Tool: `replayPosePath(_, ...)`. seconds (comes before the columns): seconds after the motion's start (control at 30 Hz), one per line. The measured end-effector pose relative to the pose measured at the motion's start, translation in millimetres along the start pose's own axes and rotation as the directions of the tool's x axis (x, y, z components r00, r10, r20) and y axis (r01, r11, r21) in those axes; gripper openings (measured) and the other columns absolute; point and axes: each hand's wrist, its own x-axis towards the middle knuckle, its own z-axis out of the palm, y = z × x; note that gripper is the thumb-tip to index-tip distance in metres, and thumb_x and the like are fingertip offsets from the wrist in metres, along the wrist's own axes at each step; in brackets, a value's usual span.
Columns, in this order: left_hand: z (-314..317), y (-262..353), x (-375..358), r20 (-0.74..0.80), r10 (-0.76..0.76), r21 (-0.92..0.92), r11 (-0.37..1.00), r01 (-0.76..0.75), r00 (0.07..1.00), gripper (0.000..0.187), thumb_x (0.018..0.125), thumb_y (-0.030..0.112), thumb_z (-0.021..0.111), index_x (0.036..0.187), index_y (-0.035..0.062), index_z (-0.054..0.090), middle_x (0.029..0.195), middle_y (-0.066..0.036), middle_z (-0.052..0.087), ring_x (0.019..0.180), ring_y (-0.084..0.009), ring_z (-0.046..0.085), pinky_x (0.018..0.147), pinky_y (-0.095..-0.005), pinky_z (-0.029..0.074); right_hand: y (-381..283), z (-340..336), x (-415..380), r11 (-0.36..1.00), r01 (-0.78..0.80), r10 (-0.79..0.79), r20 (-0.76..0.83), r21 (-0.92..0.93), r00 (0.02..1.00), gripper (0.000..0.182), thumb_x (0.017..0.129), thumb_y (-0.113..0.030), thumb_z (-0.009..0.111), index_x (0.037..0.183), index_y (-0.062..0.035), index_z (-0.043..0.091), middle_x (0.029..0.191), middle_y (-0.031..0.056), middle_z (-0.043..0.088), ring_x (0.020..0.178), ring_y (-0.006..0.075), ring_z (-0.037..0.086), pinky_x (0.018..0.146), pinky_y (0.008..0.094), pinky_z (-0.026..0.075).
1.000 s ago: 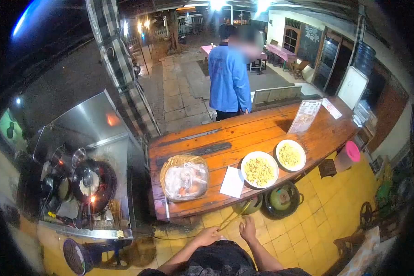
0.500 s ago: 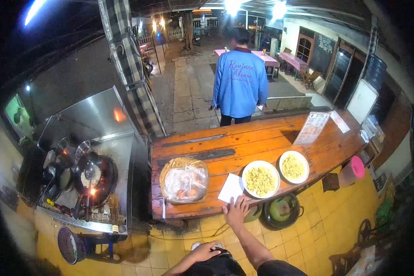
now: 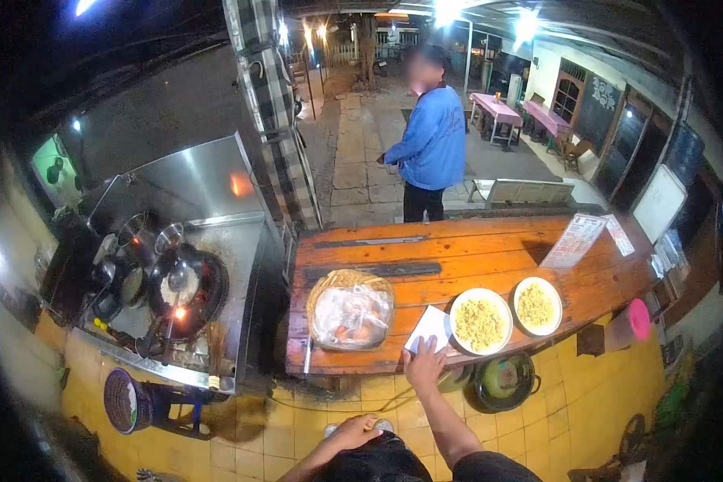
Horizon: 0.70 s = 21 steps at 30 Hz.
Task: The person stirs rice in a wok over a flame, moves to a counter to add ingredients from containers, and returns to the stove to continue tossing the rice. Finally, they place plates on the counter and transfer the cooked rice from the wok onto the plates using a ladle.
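My right hand [image 3: 426,365] reaches to the front edge of the wooden counter [image 3: 490,233]. Its fingers are spread, and the tips lie on or just over the near part of a white sheet of paper [image 3: 428,328]. Just right of the paper stands a white bowl of noodle-like yellowish food [image 3: 480,321], with a second similar bowl [image 3: 537,307] beside it. My left hand [image 3: 355,432] rests by my dark clothing at lap height, fingers laid out loosely and nothing seen in them.
A woven basket [image 3: 315,301] holds a plastic bag with eggs. Left, a wok [image 3: 217,289] sits on a stove with flame. A menu stand [image 3: 574,241] is at the counter's right. Beyond the counter stands a person in a blue shirt [image 3: 438,136]. A green gas cylinder [image 3: 502,377] is below.
My view has turned left, so the scene sits further right. The person in blue has turned sideways, facing left. My right hand remains at the paper, my left at my lap.
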Motion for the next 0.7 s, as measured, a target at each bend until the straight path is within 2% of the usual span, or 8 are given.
replayPosePath(0.03, -2, -1, -1, -0.003, 0.001, 0.002, 1.0, -0.001, 1.0, 0.056, 0.08, 0.04, 0.059, 0.118, 0.0021, 0.048, 0.101, -0.016, 0.06, 0.095, -0.0293, 0.058, 0.083, -0.0353, 0.045, -8, -2, 3, 1.0, 0.002, -0.002, -0.003, 0.002, 1.0, 0.056, 0.08, -0.038, 0.055, 0.126, -0.0092, 0.041, 0.137, 0.0209, 0.026, 0.121, 0.0501, 0.022, 0.097, 0.0581, 0.02)
replayPosePath(0.1, -6, -3, -4, -0.023, 0.019, -0.01, 1.0, -0.019, 1.0, 0.055, 0.08, 0.041, 0.058, 0.118, 0.0027, 0.048, 0.1, -0.016, 0.061, 0.094, -0.0288, 0.058, 0.082, -0.0353, 0.045, -21, -5, 7, 0.991, -0.13, 0.131, 0.024, -0.039, 0.991, 0.055, 0.079, -0.04, 0.055, 0.127, -0.0166, 0.041, 0.138, 0.0208, 0.024, 0.12, 0.0543, 0.017, 0.097, 0.06, 0.018)
replayPosePath(0.23, -16, -14, -11, -0.042, 0.005, 0.006, 1.0, -0.005, 0.999, 0.055, 0.08, 0.041, 0.059, 0.118, 0.0027, 0.048, 0.101, -0.016, 0.061, 0.094, -0.028, 0.059, 0.082, -0.0348, 0.045, -25, 17, 19, 0.975, -0.208, 0.21, 0.015, -0.075, 0.978, 0.054, 0.078, -0.04, 0.055, 0.126, -0.0194, 0.043, 0.138, 0.0202, 0.023, 0.119, 0.0572, 0.015, 0.096, 0.0616, 0.017)
replayPosePath(0.3, -20, -19, -16, -0.084, 0.007, 0.011, 1.0, -0.006, 0.996, 0.054, 0.081, 0.039, 0.059, 0.119, 0.0014, 0.047, 0.099, -0.014, 0.062, 0.088, -0.025, 0.061, 0.078, -0.0325, 0.047, -24, 18, 19, 0.985, -0.169, 0.168, -0.015, -0.026, 0.986, 0.051, 0.077, -0.037, 0.053, 0.124, -0.0192, 0.045, 0.136, 0.0219, 0.027, 0.12, 0.0579, 0.011, 0.095, 0.0667, 0.012)
replayPosePath(0.43, -23, -31, -20, -0.052, -0.025, -0.042, 0.999, 0.023, 0.998, 0.055, 0.082, 0.039, 0.059, 0.12, 0.0015, 0.046, 0.099, -0.014, 0.062, 0.089, -0.0236, 0.061, 0.078, -0.0323, 0.047, -22, 4, 10, 0.993, -0.117, 0.118, 0.027, -0.033, 0.993, 0.052, 0.076, -0.037, 0.054, 0.124, -0.0197, 0.045, 0.136, 0.0213, 0.027, 0.12, 0.0576, 0.012, 0.096, 0.0662, 0.011)
replayPosePath(0.53, -24, -36, -15, -0.008, -0.017, -0.044, 0.999, 0.017, 1.0, 0.056, 0.081, 0.04, 0.059, 0.121, 0.0025, 0.046, 0.099, -0.013, 0.062, 0.09, -0.0229, 0.061, 0.079, -0.0321, 0.047, -12, 16, -3, 0.999, -0.002, 0.001, -0.017, -0.037, 1.0, 0.051, 0.074, -0.035, 0.056, 0.123, -0.0211, 0.048, 0.135, 0.0201, 0.027, 0.117, 0.0589, 0.017, 0.097, 0.0633, 0.015)
replayPosePath(0.6, -29, -29, -14, -0.007, -0.011, -0.004, 1.0, 0.011, 1.0, 0.055, 0.08, 0.04, 0.06, 0.116, 0.0013, 0.049, 0.1, -0.016, 0.061, 0.093, -0.0286, 0.059, 0.08, -0.0348, 0.046, -9, 22, -8, 0.994, 0.105, -0.105, 0.004, -0.025, 0.995, 0.051, 0.073, -0.036, 0.056, 0.122, -0.0201, 0.049, 0.134, 0.0207, 0.03, 0.117, 0.0588, 0.017, 0.096, 0.0633, 0.016)
replayPosePath(0.7, -31, -20, -9, -0.021, 0.021, 0.019, 1.0, -0.021, 1.0, 0.054, 0.08, 0.04, 0.059, 0.117, 0.0015, 0.048, 0.1, -0.016, 0.061, 0.093, -0.0289, 0.059, 0.08, -0.035, 0.045, -12, 14, -12, 0.992, 0.119, -0.118, 0.026, -0.034, 0.993, 0.051, 0.073, -0.036, 0.056, 0.122, -0.0196, 0.049, 0.133, 0.021, 0.032, 0.118, 0.0582, 0.017, 0.097, 0.0628, 0.017)
